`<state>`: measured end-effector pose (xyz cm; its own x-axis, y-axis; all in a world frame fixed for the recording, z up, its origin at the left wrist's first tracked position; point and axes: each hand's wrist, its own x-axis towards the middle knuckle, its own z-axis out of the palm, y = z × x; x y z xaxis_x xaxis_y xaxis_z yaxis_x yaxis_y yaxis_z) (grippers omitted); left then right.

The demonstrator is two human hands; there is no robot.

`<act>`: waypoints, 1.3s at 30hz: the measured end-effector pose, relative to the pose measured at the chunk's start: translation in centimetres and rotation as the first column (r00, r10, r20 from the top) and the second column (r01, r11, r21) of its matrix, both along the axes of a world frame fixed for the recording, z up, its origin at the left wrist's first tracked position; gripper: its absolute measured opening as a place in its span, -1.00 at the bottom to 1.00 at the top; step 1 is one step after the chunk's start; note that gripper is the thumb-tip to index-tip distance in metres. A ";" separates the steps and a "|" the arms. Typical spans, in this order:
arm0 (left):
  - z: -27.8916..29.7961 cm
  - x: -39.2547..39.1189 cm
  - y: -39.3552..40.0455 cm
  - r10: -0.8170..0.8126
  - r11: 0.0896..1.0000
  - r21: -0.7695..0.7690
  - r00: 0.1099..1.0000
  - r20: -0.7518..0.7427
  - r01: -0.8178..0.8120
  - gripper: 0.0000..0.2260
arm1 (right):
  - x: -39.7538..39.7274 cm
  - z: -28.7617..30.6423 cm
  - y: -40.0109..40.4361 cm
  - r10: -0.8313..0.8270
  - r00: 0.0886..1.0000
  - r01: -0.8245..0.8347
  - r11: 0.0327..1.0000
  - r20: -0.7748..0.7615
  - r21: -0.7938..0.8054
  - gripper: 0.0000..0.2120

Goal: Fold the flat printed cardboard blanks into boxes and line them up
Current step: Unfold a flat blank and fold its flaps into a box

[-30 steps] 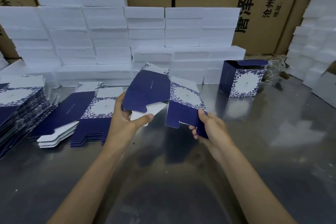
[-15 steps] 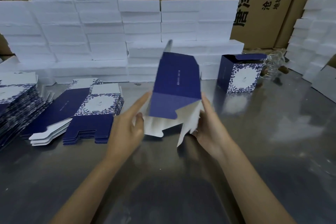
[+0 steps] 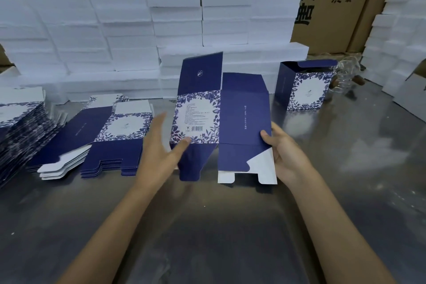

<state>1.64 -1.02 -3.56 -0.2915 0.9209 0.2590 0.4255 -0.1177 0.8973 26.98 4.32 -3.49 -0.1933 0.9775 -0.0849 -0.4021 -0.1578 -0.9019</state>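
Note:
A blue-and-white printed box blank (image 3: 232, 120) stands upright in front of me, its barcode panel and plain blue panel facing me, its flaps loose at top and bottom. My right hand (image 3: 283, 154) grips its right edge, thumb on the blue panel. My left hand (image 3: 161, 152) has straight fingers, and its thumb touches the lower left corner of the floral panel. A folded box (image 3: 304, 85) with its lid open stands at the back right. A stack of flat blanks (image 3: 103, 136) lies to the left.
A taller pile of blanks (image 3: 20, 127) sits at the far left edge. White foam blocks (image 3: 129, 37) are stacked along the back, more at the right (image 3: 398, 48), with brown cartons (image 3: 322, 0) behind. Clear plastic pieces (image 3: 345, 76) lie beside the folded box. The metal table (image 3: 230, 226) reflects my arms.
The blank was turned and opened from a flat sheet into a standing sleeve showing the barcode panel. My left hand let go of its grip and spread its fingers beside it.

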 end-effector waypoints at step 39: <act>-0.4 -0.9 0.2 -0.006 0.985 -0.169 0.996 0.085 0.021 -0.51 | 0.2 0.4 -0.5 0.032 0.972 -0.019 0.998 0.233 -0.056 -0.77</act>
<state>0.79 -0.86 -4.01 -0.2930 0.9532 0.0740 0.3468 0.0339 0.9373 27.17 3.81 -3.06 -0.1867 0.9653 -0.1825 -0.1766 -0.2158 -0.9603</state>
